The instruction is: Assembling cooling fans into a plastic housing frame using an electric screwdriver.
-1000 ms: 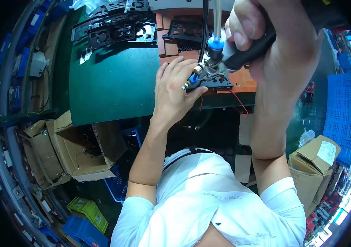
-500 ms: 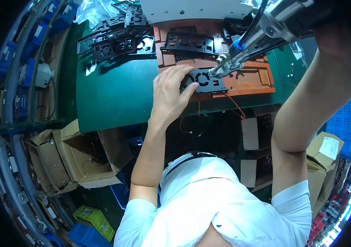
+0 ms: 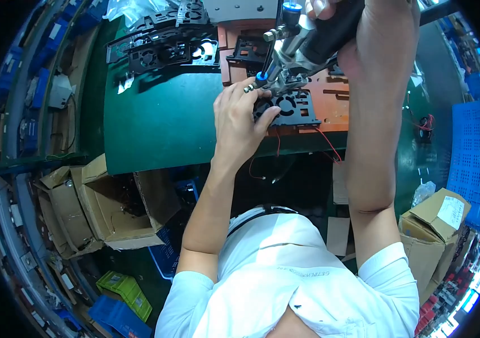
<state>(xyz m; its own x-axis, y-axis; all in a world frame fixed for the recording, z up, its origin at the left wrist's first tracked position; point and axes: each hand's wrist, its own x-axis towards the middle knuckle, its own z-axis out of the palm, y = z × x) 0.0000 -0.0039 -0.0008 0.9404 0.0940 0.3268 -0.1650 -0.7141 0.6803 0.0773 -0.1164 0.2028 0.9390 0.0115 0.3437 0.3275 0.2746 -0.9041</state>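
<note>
My left hand is closed on the left end of a dark metal bracket with fan-shaped cutouts, its thumb along the near side. Red wires hang from the bracket, which lies on an orange fixture. My right hand grips the black body of a powered screwdriver at the top of the view; most of its fingers are hidden behind the tool. Steeply tilted, the metal nose of the driver comes down over the bracket's far edge, just beside my left fingertips. Whether its tip touches is hidden.
Stacked black brackets sit at the back left of the green table, and another bracket lies behind the fixture. A grey metal panel stands at the back. Cardboard boxes and a blue crate flank the table.
My right hand has swung the screwdriver leftward, from above the bracket's middle to its left part near my left fingers. My left hand keeps hold of the bracket.
</note>
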